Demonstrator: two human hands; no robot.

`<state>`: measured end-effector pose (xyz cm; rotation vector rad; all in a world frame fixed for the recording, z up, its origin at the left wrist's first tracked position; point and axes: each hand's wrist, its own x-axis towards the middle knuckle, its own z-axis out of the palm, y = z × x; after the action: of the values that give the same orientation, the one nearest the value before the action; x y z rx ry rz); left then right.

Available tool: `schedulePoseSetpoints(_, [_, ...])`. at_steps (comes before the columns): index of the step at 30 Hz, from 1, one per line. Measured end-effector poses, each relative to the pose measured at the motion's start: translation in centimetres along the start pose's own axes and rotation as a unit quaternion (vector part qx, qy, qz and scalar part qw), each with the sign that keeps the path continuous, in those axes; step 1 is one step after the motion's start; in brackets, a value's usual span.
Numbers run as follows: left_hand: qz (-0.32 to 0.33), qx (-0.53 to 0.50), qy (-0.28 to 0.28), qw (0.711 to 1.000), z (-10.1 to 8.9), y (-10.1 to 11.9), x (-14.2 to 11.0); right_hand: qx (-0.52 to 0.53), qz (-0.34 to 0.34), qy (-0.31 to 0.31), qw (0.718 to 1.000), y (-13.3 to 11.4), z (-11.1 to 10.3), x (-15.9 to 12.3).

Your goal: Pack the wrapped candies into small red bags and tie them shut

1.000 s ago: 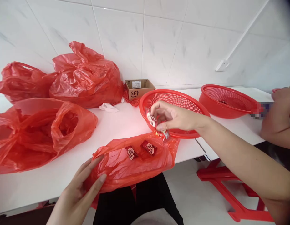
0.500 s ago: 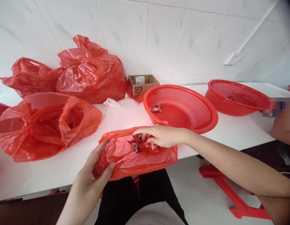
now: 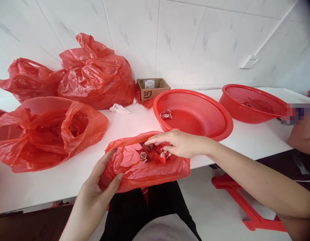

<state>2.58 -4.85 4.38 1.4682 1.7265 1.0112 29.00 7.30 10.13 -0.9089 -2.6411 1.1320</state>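
A small red plastic bag [image 3: 134, 174] lies open at the near edge of the white table [image 3: 57, 184], with several red wrapped candies [image 3: 144, 156] in it. My left hand [image 3: 99, 180] pinches the bag's left edge. My right hand [image 3: 175, 143] reaches into the bag's mouth and its fingers close on a red candy [image 3: 163, 156]. Just behind stands a red mesh basket [image 3: 220, 115] with one candy [image 3: 166, 115] lying inside.
Three bulky red plastic bags [image 3: 49, 130] fill the left and back of the table. A small cardboard box [image 3: 151, 87] stands by the tiled wall. A second red basket [image 3: 250, 102] sits at the right, beside another person's arm [image 3: 301, 134]. A red stool [image 3: 245, 204] stands on the floor.
My right hand left a candy in the near basket, came down into the small bag and pinched another candy. My left hand closed on the bag's edge.
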Motion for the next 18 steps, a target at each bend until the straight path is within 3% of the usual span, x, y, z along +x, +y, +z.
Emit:
schedulePoseSetpoints(3, [0.003, -0.003, 0.004, 1.000, 0.0, -0.3, 0.1, 0.049, -0.014, 0.043, 0.998, -0.6, -1.5, -0.8])
schedulePoseSetpoints(6, [0.016, 0.004, 0.015, 1.000, 0.0, -0.2, 0.1, 0.085, -0.015, 0.174, 0.981, -0.3, -3.9, -1.4])
schedulePoseSetpoints(9, [0.022, 0.020, 0.025, 0.999, -0.1, 0.0, -0.3, 0.038, 0.062, 0.286, 0.956, 1.9, -6.1, -1.1])
schedulePoseSetpoints(11, [0.007, 0.031, 0.024, 0.999, -0.2, -0.4, -0.7, -0.026, 0.155, 0.250, 0.956, 4.2, -6.8, -0.6])
schedulePoseSetpoints(13, [-0.007, 0.034, 0.023, 0.999, -0.3, -1.3, -1.0, -0.100, 0.232, 0.131, 0.959, 6.4, -6.9, 0.0])
schedulePoseSetpoints(15, [-0.005, 0.034, 0.026, 0.999, -0.4, -2.4, -1.2, -0.147, 0.262, 0.026, 0.953, 7.9, -6.4, 0.4])
schedulePoseSetpoints(18, [0.011, 0.038, 0.042, 0.998, -0.3, -3.4, -1.1, -0.154, 0.265, -0.013, 0.952, 8.6, -5.2, 0.6])
